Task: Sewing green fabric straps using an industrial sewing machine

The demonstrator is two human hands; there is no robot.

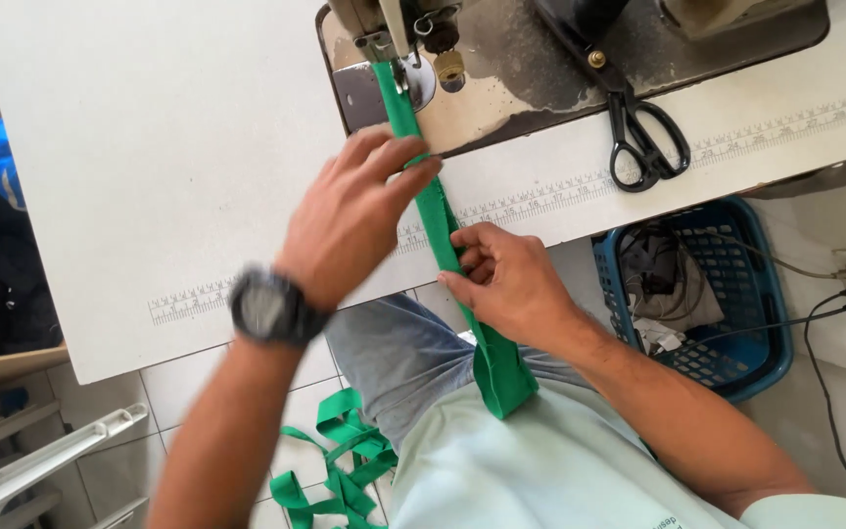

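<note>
A white bench (149, 147) with a printed ruler along its front edge is filling most of the view, and a sewing machine (413, 39) is sitting sunk into it at the top; everything else is placed from that machine. Running straight down from its presser foot, a long green fabric strip (435, 211) is lying across the bench, passing over the front edge and ending on the person's lap. The left hand (354, 220), a dark watch on its wrist, is lying just below the machine's plate, its fingers (408, 167) spread nearly flat and pressing the strip down from the left side without closing around it. Further below the machine, at the bench edge, the right hand (506, 279) is pinching the strip, its fingers (462, 263) curled shut on the folded edge. Black scissors (643, 142) are lying to the right of the machine, well apart from both hands. By my judgement the feeding of the strip under the needle is the step in hand; carrying it on is asking for even tension and a straight fold between the two hands.
</note>
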